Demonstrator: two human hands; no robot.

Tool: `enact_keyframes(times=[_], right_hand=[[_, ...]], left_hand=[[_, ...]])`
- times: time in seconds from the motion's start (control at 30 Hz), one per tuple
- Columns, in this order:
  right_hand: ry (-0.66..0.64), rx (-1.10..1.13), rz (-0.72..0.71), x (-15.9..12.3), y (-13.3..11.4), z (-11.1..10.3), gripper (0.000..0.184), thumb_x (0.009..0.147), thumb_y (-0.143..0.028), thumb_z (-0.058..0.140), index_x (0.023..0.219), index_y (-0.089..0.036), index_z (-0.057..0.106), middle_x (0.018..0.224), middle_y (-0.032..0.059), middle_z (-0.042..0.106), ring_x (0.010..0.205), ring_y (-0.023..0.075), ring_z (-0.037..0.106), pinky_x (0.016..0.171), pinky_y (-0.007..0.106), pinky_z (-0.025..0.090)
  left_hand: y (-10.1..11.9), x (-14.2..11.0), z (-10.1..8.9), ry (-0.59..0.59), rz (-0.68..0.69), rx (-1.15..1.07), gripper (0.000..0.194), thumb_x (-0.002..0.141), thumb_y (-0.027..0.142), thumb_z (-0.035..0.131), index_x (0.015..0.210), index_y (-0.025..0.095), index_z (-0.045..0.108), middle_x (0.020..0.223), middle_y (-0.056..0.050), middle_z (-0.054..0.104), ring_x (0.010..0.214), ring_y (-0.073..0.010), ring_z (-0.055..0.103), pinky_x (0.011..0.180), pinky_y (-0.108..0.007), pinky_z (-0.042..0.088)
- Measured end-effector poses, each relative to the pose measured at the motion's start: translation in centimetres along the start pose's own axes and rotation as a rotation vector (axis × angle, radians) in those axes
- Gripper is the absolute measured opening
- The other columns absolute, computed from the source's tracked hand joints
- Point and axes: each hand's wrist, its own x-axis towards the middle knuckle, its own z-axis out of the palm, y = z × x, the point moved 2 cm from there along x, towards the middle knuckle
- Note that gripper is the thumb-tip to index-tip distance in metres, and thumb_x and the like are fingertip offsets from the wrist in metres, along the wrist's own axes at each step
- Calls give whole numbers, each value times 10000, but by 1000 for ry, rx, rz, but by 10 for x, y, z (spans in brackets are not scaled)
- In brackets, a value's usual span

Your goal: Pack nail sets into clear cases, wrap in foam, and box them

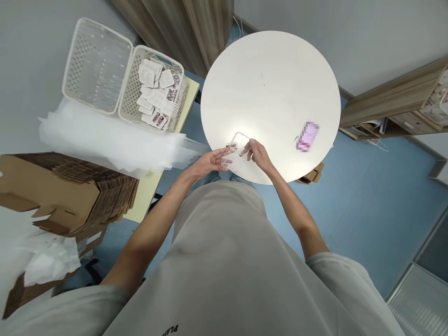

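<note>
A clear phone case with rounded corners is held between my two hands, above the near edge of the round white table. On its left side, my left hand has fingers and thumb around the case's edge. My right hand grips the opposite edge with bent fingers. A small printed piece shows close to the left fingertips; whether it lies in the case or behind it I cannot tell. Further right on the table is a pinkish-purple rectangular item, blurred by pixelation.
To the left, an open white basket holds many printed cards. Translucent plastic bags and stacked flat cardboard boxes sit nearer me. A wooden shelf unit stands at the right, with blue floor between.
</note>
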Motion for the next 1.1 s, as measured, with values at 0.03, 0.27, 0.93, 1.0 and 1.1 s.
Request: enact_keyframes(times=[0.03,0.27,0.93,1.0,1.1], right_hand=[[33,-30,-9,6,-3,5,795,971,-950,284,989,-245,651,917,60,785,671,172,656,664,293,539],[40,-120,-107,39,-24,36,827,958,-968,281,855,-229,638,765,51,706,693,194,658,708,312,533],[-269,-1186,43,107,62,66,480,954,-236,733,1388,-192,533,1455,180,561,996,249,706,723,312,521],[-249,-1197,33,106,63,65,476,952,-237,728,1376,-167,524,1469,192,549,985,250,699,701,311,504],[-225,-1144,50,100,60,60,413,988,-268,685,1353,-156,526,1420,190,595,959,254,686,699,316,475]], left_hand=[[1,-1,-1,-12,-2,-8,917,621,275,1023,1479,290,700,1657,-169,549,1338,-356,691,1073,-479,620],[7,-1,-19,89,11,-74,770,733,381,971,1444,232,715,1528,-156,676,1374,-341,674,1130,-457,581],[-7,-34,-79,374,13,-195,564,742,251,914,1283,223,758,1453,-120,725,1260,-289,740,1028,-392,639],[-11,-33,-76,375,7,-215,569,740,240,914,1287,230,756,1425,-109,740,1236,-270,749,1031,-384,639],[-15,-29,-72,362,6,-230,587,730,245,927,1291,234,755,1385,-94,758,1205,-246,752,1035,-372,639]])
